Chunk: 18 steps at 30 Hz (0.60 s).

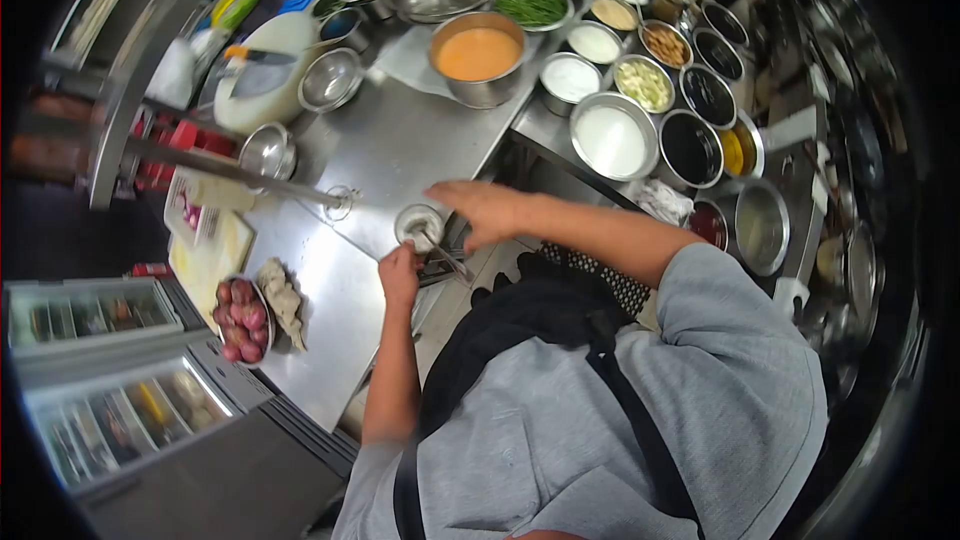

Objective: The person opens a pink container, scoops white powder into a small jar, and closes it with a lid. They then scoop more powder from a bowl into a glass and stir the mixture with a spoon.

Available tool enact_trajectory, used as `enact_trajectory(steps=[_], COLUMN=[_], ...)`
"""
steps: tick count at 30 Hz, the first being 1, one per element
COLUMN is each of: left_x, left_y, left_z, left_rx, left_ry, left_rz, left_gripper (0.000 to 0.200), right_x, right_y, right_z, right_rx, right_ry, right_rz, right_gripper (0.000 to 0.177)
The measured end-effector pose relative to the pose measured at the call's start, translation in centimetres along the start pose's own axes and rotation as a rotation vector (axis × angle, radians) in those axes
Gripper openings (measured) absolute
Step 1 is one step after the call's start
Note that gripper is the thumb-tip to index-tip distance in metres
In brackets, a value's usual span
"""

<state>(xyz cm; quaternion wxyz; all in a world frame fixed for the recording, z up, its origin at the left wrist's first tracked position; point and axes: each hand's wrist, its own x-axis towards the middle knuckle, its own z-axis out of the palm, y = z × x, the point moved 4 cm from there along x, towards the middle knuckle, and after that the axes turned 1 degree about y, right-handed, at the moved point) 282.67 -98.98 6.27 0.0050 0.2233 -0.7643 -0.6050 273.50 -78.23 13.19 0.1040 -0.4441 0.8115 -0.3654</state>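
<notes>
Near the front edge of the steel table stands a small metal bowl (408,214) with something pale in it. A metal utensil (432,240) with a long handle leans out of it toward my body. My left hand (399,276) is closed at the bowl's near rim, fingertips pinched on it. To the right of the bowl hovers my right hand (488,211), palm down, fingers stretched out and thumb apart, with nothing visible in it. Whether its fingertips touch the bowl cannot be made out.
A pot of orange liquid (480,53) stands farther back. Many containers, including a white-filled one (614,140), crowd the right. At left are a bowl of red onions (241,319), ginger (281,302) and a cutting board (196,275). A metal post (250,175) rises from the table.
</notes>
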Motion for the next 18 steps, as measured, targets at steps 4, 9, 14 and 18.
enact_trajectory(steps=[4,9,14,18], left_x=[-1.8,-2.8,-3.8,-3.9], left_y=[-2.0,-6.0,-6.5,-9.8], left_z=[5.8,10.3,10.4,5.9], left_rx=[-0.013,0.282,0.127,0.357], left_ry=[-0.315,-0.495,-0.153,-0.135], left_rz=[-0.045,-0.044,0.052,-0.027], left_gripper=[0.036,0.032,0.053,0.051], right_x=[-5.8,-10.9,-12.0,-9.1], right_y=[-0.6,3.2,8.0,17.5], right_z=[2.6,5.5,8.9,16.8], right_rx=[0.057,0.119,0.039,-0.159], right_ry=[0.191,0.151,0.206,0.137], right_rz=[0.05,0.284,0.333,0.311], right_gripper=[0.097,0.089,0.077,0.087])
